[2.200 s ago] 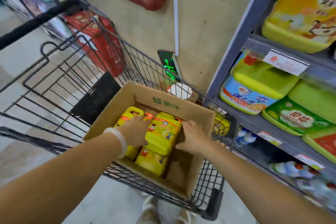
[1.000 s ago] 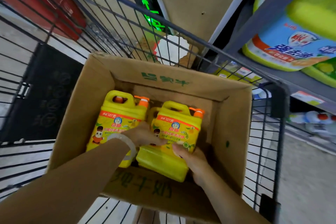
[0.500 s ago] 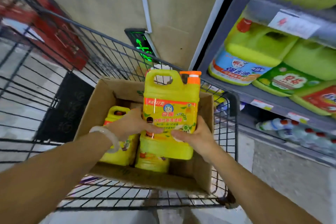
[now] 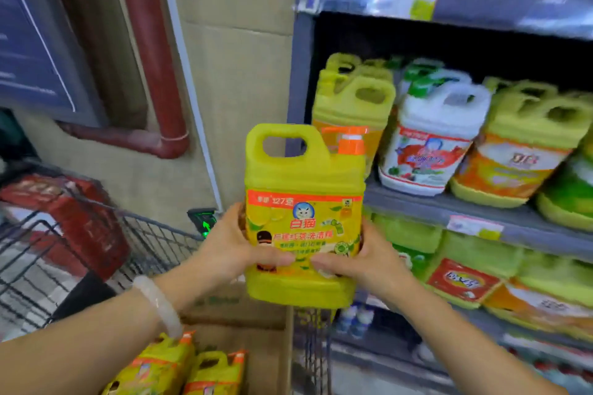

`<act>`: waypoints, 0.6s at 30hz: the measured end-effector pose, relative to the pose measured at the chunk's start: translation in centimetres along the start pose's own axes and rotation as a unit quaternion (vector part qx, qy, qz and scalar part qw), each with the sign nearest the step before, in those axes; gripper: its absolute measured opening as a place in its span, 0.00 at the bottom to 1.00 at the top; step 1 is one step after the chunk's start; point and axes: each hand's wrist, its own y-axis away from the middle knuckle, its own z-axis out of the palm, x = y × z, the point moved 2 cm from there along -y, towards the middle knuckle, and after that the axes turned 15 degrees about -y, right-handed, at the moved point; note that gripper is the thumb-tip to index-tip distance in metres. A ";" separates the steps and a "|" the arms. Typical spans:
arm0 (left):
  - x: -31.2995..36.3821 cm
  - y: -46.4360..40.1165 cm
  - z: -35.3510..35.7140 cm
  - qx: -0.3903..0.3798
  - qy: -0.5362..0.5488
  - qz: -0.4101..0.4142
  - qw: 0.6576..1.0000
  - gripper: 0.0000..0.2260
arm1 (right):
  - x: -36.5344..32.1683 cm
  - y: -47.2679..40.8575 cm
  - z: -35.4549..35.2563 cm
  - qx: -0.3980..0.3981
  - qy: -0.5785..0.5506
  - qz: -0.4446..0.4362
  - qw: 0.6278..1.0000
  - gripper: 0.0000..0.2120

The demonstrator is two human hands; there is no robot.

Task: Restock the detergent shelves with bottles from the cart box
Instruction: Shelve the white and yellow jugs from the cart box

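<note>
Yellow detergent bottle (image 4: 303, 212) held upright, long axis vertical, handle and orange pump (image 4: 348, 138) uppermost, label facing the camera. The left hand (image 4: 231, 250) and right hand (image 4: 365, 256) grip its lower sides, fingers curled round the body, thumbs across the label. Half a second ago it hung just over the cardboard box (image 4: 256, 324) in the cart (image 4: 96, 250); now it is raised level with the detergent shelf (image 4: 449, 205), beside the shelved bottles (image 4: 353, 112). Label reads "白猫" and "127"; smaller print illegible. Two like bottles (image 4: 179, 369) remain boxed.
</note>
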 end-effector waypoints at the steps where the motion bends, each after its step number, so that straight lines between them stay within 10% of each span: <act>1: 2.1 0.1 1.1 0.002 0.003 0.018 1.000 0.34 | -1.6 0.6 -1.8 -0.002 -0.005 -0.018 1.000 0.33; 6: 12.6 -0.1 6.1 0.022 -0.014 0.096 0.995 0.47 | -10.1 3.4 -10.4 -0.010 -0.004 -0.110 0.994 0.32; 18: 30.5 -2.9 8.9 0.085 -0.039 0.181 0.979 0.34 | -24.5 0.0 -19.6 -0.019 -0.019 -0.223 0.974 0.41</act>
